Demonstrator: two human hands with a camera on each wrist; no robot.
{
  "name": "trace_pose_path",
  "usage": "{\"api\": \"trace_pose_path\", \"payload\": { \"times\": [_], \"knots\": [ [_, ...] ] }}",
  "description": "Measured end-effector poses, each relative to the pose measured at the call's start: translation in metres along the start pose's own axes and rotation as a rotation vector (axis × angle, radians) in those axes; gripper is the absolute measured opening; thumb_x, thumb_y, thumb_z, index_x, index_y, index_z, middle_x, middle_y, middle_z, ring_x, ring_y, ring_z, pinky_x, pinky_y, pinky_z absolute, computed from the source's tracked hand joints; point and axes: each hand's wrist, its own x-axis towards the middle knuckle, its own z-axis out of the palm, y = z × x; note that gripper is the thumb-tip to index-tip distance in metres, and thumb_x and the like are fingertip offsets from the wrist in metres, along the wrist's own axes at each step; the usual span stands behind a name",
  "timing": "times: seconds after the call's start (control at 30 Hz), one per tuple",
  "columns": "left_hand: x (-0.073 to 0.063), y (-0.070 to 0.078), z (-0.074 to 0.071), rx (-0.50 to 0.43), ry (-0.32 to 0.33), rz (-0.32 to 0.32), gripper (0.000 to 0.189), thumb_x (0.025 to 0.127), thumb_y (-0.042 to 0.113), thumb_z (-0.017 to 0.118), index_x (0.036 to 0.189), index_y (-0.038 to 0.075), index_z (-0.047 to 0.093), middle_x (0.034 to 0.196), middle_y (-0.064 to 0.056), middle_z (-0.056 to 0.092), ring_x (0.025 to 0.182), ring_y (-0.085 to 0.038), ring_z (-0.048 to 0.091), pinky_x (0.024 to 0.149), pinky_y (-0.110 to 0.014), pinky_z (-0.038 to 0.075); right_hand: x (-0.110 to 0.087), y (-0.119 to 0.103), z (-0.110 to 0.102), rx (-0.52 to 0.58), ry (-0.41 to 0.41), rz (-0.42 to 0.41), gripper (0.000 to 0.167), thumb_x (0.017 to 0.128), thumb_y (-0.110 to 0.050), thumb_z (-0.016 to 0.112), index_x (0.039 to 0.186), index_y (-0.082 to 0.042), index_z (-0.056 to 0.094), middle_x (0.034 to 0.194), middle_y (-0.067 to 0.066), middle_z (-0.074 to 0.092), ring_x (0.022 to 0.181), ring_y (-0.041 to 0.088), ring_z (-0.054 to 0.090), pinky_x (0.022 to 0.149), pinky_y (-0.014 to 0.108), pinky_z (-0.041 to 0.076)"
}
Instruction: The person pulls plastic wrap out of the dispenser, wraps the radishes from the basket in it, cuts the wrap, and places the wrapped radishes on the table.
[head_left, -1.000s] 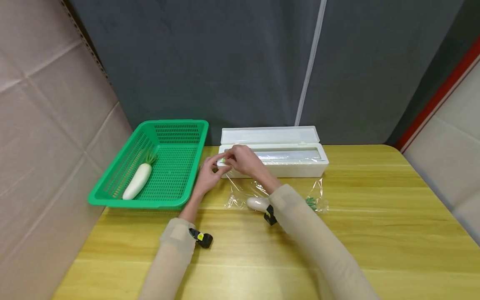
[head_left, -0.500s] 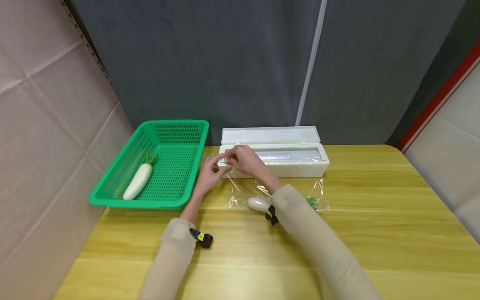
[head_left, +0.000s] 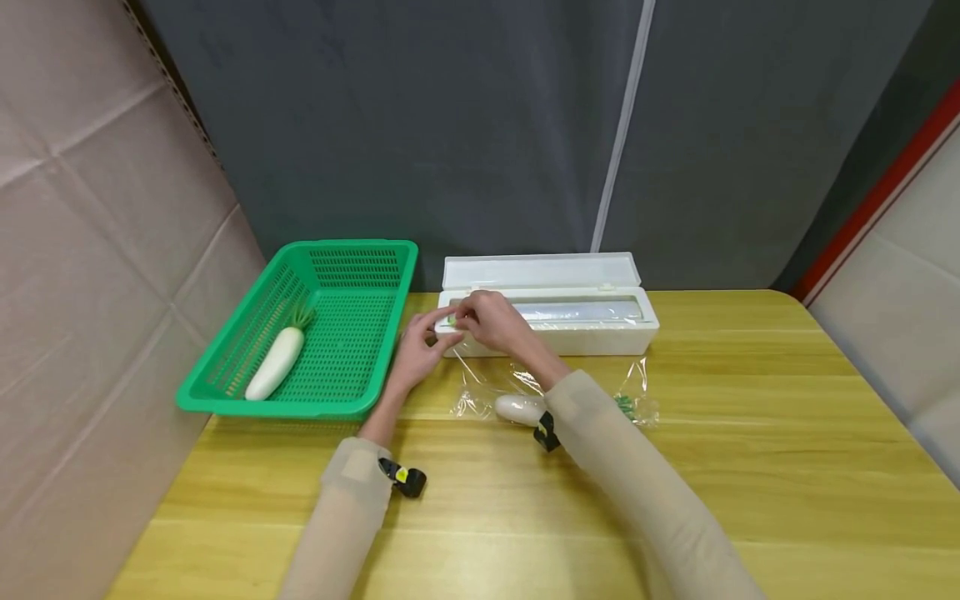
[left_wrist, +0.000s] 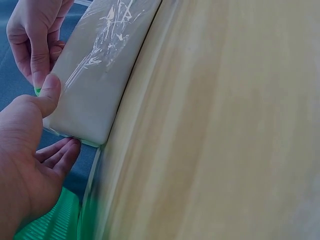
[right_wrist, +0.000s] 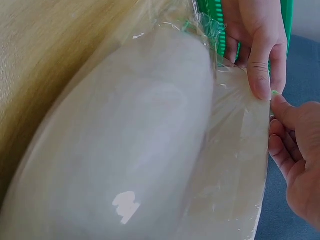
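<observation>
A white cling film dispenser box [head_left: 592, 340] stands at the back of the table, its lid [head_left: 540, 271] raised and a film roll inside. At its left end, my left hand [head_left: 416, 354] grips the box, thumb and fingers on different sides of the corner. Close beside it, my right hand [head_left: 491, 321] pinches a small green slide cutter [right_wrist: 274, 93] on the box's edge. Clear film [head_left: 483, 379] runs from the box down over a white radish [head_left: 519, 408] on the table. My right forearm hides the radish's middle; its green leaves [head_left: 624, 405] show beyond the sleeve.
A green plastic basket [head_left: 270, 407] sits to the left, close to my left hand. Another white radish [head_left: 277, 362] with green stalks lies in it. A dark grey panel [head_left: 450, 150] rises behind the table [head_left: 750, 433], with pale walls at both sides.
My right hand has shifted very slightly to the right along the box edge. The left hand, box, film and radishes look unmoved.
</observation>
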Motion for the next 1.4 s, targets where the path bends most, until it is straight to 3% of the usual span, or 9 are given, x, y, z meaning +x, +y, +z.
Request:
{"api": "trace_pose_path", "payload": {
  "times": [0.33, 0.67, 1.4],
  "knots": [
    [-0.001, 0.001, 0.001, 0.008, 0.006, -0.013, 0.048, 0.089, 0.015, 0.08, 0.134, 0.009, 0.066, 0.111, -0.018, 0.057, 0.09, -0.024, 0.051, 0.081, -0.036, 0.051, -0.002, 0.002, -0.002, 0.002, -0.002, 0.01, 0.009, 0.095, -0.011, 0.072, 0.096, -0.002, 0.076, 0.091, 0.007, 0.069, 0.078, 0.016, 0.061, 0.072, 0.027, 0.052],
    [-0.001, 0.001, 0.002, 0.007, 0.016, 0.018, 0.047, 0.088, 0.013, 0.08, 0.133, 0.007, 0.066, 0.11, -0.019, 0.057, 0.09, -0.024, 0.052, 0.084, -0.041, 0.054, -0.007, 0.01, -0.009, -0.012, -0.002, 0.009, 0.008, 0.094, -0.01, 0.072, 0.093, -0.003, 0.076, 0.088, 0.006, 0.07, 0.076, 0.016, 0.061, 0.073, 0.029, 0.053],
    [-0.001, -0.001, 0.003, -0.022, 0.002, -0.02, 0.05, 0.088, 0.015, 0.08, 0.135, 0.009, 0.065, 0.109, -0.016, 0.054, 0.089, -0.026, 0.052, 0.084, -0.042, 0.053, -0.022, 0.026, -0.023, 0.04, -0.004, 0.026, 0.006, 0.093, -0.009, 0.073, 0.093, -0.004, 0.076, 0.086, 0.005, 0.07, 0.074, 0.016, 0.062, 0.07, 0.028, 0.054]
  ]
}}
